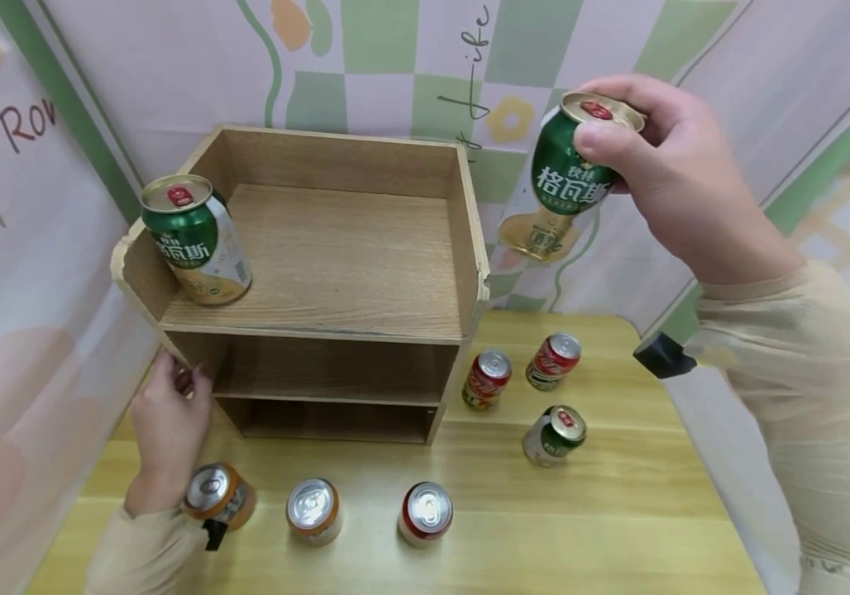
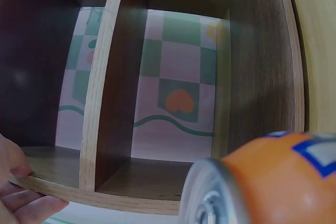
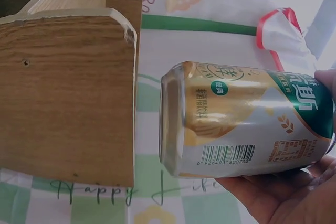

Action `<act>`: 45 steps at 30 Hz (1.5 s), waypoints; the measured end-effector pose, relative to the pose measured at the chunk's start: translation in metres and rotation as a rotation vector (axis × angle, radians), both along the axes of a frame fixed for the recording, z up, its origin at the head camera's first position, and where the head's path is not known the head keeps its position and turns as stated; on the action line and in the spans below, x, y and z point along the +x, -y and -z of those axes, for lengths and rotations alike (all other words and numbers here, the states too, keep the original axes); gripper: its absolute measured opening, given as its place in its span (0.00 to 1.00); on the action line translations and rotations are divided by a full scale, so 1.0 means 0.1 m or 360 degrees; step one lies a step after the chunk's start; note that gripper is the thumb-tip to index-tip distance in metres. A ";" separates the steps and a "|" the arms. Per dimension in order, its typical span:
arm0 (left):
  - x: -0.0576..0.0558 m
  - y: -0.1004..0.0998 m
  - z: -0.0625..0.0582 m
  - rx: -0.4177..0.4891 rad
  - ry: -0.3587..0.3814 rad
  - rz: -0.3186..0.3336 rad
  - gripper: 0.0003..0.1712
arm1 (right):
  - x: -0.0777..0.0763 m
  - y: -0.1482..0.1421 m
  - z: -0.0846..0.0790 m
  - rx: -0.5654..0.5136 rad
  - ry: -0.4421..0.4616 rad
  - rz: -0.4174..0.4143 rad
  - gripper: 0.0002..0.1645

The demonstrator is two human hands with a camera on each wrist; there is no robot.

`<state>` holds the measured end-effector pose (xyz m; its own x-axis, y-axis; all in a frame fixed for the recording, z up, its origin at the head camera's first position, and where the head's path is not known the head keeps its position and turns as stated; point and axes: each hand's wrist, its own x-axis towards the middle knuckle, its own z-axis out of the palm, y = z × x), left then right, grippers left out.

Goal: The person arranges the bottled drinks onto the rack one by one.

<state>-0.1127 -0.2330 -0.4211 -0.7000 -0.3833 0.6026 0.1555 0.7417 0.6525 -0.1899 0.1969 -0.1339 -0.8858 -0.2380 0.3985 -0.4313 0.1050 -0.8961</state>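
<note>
green kvass-style can (image 1: 562, 182) hangs in the air in the right hand (image 1: 681, 165), up beyond the right side of a wooden shelf unit (image 1: 343, 256) and apart from it. the thumb lies across the can's near side just under the rim, and the other fingers reach round behind, so that hand is closed about its upper part. well apart from the can, low at the opposite side of the unit, the left hand (image 1: 168, 413) pinches the front edge of the left side panel, thumb inside and fingers outside.

the held can tilts, its top leaning up and to the right, its base pointing down and to the left. it has a gold lid with a red tab, a deep green upper body with large white characters, and white and gold lower down. the right wrist view shows a barcode on the white part and the base facing the unit's side panel across a gap.

a matching can (image 1: 194, 244) stands upright on the top board, at its left end. on the table (image 1: 604, 529) stand two orange cans (image 1: 313, 511), one just beside the left wrist, three red cans (image 1: 486, 378) and another green can (image 1: 555, 435).
</note>
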 end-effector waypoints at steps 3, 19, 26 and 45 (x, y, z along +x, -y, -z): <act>0.00 -0.01 0.00 0.0000 0.0001 -0.0002 0.08 | -0.01 0.11 -0.06 0.0142 -0.0020 0.0071 0.19; 0.00 0.00 0.01 0.0000 -0.0025 0.0017 0.09 | -0.16 0.81 -0.16 0.0471 0.0097 -0.0002 0.21; 0.00 0.04 -0.01 -0.0010 -0.0033 0.0006 0.09 | -0.20 1.15 -0.13 0.0658 0.0166 -0.0045 0.26; -0.01 0.05 -0.01 -0.0054 -0.0038 -0.0004 0.08 | -0.28 1.74 0.05 0.0878 0.0218 -0.0297 0.25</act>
<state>-0.1139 -0.2383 -0.4201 -0.6841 -0.3644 0.6318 0.1688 0.7637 0.6231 -0.2180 0.0226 -0.1386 -0.8436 -0.5339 0.0572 -0.3719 0.5042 -0.7794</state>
